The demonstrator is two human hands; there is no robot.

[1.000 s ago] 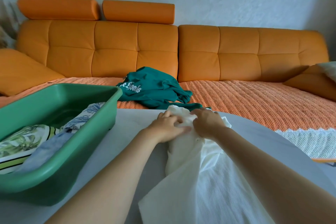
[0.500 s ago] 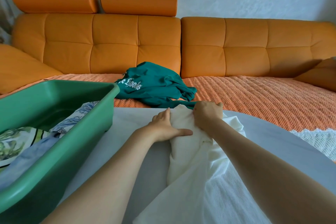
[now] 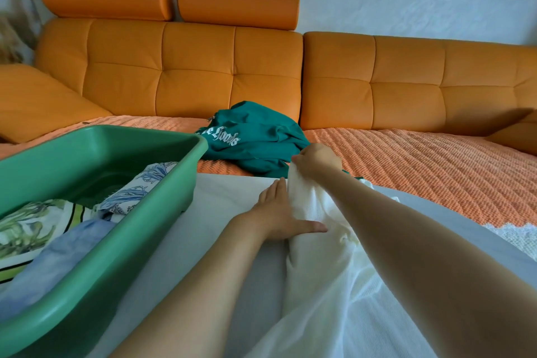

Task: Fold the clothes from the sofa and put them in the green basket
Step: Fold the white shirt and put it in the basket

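A white garment [image 3: 325, 285] lies bunched lengthwise on the grey table [image 3: 226, 192] in front of me. My right hand [image 3: 316, 161] grips its far end and lifts it slightly off the table. My left hand [image 3: 279, 215] lies flat beside the cloth with straight fingers, thumb pressing against its side. The green basket [image 3: 122, 244] stands at the left on the table and holds folded patterned and pale blue clothes. A teal garment with white lettering [image 3: 252, 139] lies crumpled on the sofa just beyond my right hand.
The orange sofa [image 3: 406, 90] spans the back, its seat under an orange knitted cover [image 3: 430, 171] with a white lace edge at the right. Orange cushions lie at both ends. The table's far edge runs close to the sofa seat.
My right hand has raised the far end of the white garment and pulled it away from me. My left hand has flattened and slid nearer along the cloth's left side.
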